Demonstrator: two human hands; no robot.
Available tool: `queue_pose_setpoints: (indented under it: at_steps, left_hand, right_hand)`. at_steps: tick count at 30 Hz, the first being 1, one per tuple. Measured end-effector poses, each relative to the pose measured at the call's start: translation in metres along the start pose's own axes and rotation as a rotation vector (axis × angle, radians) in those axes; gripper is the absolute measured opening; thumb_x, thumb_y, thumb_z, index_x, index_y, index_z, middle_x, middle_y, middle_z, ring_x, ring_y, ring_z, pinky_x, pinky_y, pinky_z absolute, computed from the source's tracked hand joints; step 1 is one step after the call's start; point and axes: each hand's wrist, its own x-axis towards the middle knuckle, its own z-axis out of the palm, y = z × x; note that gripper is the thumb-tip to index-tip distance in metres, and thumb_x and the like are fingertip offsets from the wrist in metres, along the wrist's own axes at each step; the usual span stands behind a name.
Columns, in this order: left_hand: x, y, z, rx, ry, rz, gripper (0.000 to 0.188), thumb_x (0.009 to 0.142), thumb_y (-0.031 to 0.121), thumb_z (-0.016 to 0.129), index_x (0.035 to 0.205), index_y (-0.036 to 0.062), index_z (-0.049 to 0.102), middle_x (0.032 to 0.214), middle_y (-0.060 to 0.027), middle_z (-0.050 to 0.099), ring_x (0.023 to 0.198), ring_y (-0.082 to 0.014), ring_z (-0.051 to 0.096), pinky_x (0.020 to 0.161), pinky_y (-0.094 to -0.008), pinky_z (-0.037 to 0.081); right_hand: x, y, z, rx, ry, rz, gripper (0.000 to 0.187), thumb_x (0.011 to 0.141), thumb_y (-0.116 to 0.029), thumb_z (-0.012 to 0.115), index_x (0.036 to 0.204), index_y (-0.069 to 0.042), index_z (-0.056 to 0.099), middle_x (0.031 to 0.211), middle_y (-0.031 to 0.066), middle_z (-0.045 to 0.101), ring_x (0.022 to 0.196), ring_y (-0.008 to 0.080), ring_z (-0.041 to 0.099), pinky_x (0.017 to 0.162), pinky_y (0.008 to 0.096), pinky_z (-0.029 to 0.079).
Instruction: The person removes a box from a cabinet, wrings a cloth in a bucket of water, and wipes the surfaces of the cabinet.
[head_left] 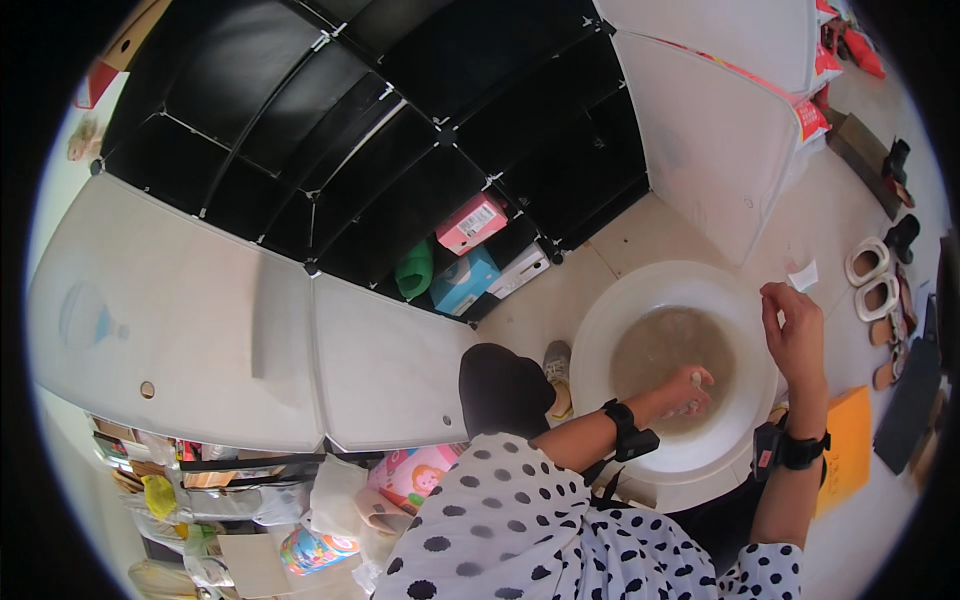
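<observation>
A large white round basin [590, 405] with cloudy, brownish water [660, 350] stands on the floor at my right. My left hand [684, 392] reaches into it, low over the water. Its fingers are curled around something small and pale, too little of which shows to name. Raised above the basin's right rim, my right hand [797, 325] has bent fingers drawn together near the thumb. Nothing shows in that hand. Each wrist wears a black strapped device.
Behind the basin rises a black cube shelf [400, 130] with white door panels [190, 320], one swung out at right [700, 130]. Boxes [470, 222] and a green item [414, 270] sit low inside. Shoes [870, 275], a white scrap [803, 277] and an orange-yellow object [846, 440] lie at right.
</observation>
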Motion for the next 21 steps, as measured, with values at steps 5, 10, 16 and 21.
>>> queue_pose_setpoints:
  at_steps: [5,10,16,21]
  left_hand:
    - [-0.005,0.015,0.01,0.487,0.003,0.061,0.028,0.084,0.024,0.062,0.065,0.0067,0.052,0.051,-0.0046,0.05,0.039,-0.0116,0.045,0.034,-0.0278,0.032]
    - [-0.011,0.022,0.026,0.639,0.175,0.246,0.056,0.088,0.045,0.049,0.058,-0.0009,0.053,0.052,-0.0152,0.051,0.044,-0.0237,0.051,0.045,-0.0395,0.039]
    - [-0.016,0.022,0.032,0.822,0.19,0.388,0.054,0.09,0.041,0.041,0.071,-0.008,0.056,0.067,-0.0296,0.053,0.066,-0.0436,0.057,0.064,-0.0489,0.043]
    - [-0.014,0.017,0.032,0.826,0.192,0.413,0.045,0.088,0.034,0.042,0.073,-0.0066,0.057,0.072,-0.0303,0.054,0.071,-0.0461,0.056,0.065,-0.0492,0.043]
  right_hand:
    - [0.002,-0.002,0.006,-0.001,0.005,-0.026,0.008,0.077,0.002,0.056,0.085,0.001,0.058,0.075,0.016,0.061,0.067,0.0327,0.058,0.061,0.0354,0.046]
    - [0.003,0.001,0.008,0.005,0.011,-0.034,0.007,0.077,0.003,0.055,0.084,0.001,0.058,0.072,0.0159,0.06,0.063,0.0305,0.057,0.058,0.0346,0.045]
    - [0.002,0.004,0.008,0.013,0.026,-0.013,0.007,0.077,0.003,0.056,0.083,0.001,0.057,0.07,0.0161,0.058,0.06,0.0281,0.056,0.056,0.0338,0.044]
    - [0.003,0.004,0.006,-0.018,0.042,-0.04,0.007,0.077,0.003,0.056,0.084,0.001,0.058,0.071,0.0157,0.059,0.059,0.028,0.056,0.056,0.0339,0.044]
